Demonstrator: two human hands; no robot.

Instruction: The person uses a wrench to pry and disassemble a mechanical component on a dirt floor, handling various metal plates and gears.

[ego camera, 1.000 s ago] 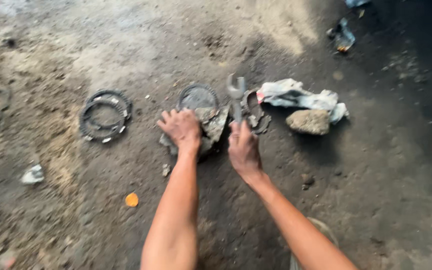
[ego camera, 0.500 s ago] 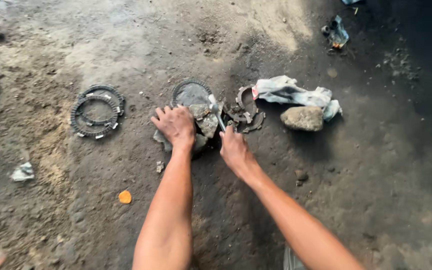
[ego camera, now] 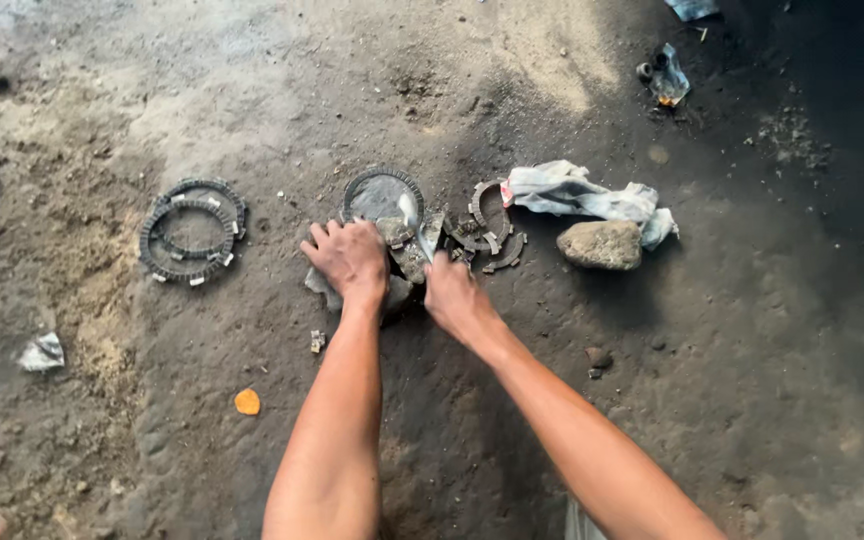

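Note:
My left hand [ego camera: 350,258] presses down on a flat grey stone [ego camera: 394,290] on the dirty floor, holding a toothed ring [ego camera: 380,192] against it. My right hand [ego camera: 457,298] grips a metal wrench [ego camera: 414,222], whose head points at the ring on the stone. Broken ring pieces [ego camera: 487,238] lie just right of the stone.
A stack of dark toothed rings [ego camera: 190,230] lies to the left. A rough stone [ego camera: 602,244] and a crumpled white rag [ego camera: 582,196] sit to the right. An orange scrap [ego camera: 247,402], a white scrap [ego camera: 42,352] and litter [ego camera: 666,80] dot the floor.
My right hand has swung the wrench down from a raised position onto the ring at the stone. The left hand stays on the stone.

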